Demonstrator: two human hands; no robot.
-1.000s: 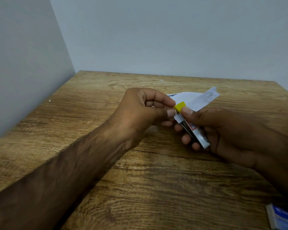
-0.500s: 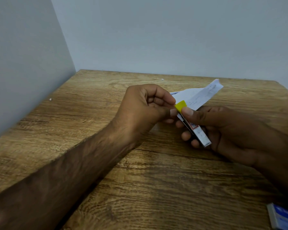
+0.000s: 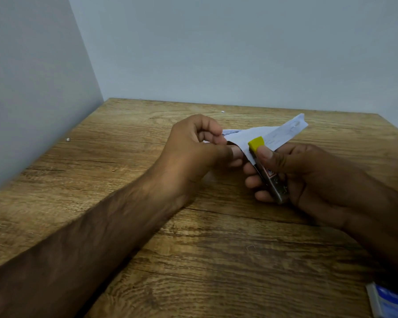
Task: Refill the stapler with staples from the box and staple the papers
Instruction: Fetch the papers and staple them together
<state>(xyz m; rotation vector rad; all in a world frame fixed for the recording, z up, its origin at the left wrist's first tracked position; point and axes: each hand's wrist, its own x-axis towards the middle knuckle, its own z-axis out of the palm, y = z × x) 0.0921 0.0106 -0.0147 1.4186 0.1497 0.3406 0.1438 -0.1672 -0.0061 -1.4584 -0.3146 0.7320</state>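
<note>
My right hand (image 3: pixel 308 177) grips a small metal stapler (image 3: pixel 270 177) with a yellow front tip, thumb pressed on its top near the tip. White papers (image 3: pixel 278 134) sit in the stapler's mouth and stick up toward the far right. My left hand (image 3: pixel 193 148) pinches the papers' near-left corner between thumb and fingers, right beside the stapler's tip. Both hands hover just above the wooden table (image 3: pixel 216 260). A blue and white staple box (image 3: pixel 391 301) lies at the bottom right corner, partly cut off by the frame.
A single loose staple (image 3: pixel 251 247) lies on the table in front of my hands. Grey walls close the table on the left and at the back. Two tiny white specks sit near the far edge and left wall.
The papers' free end has lifted and swung up to the right. My hands have shifted a little; the stapler stays clamped over the papers' corner.
</note>
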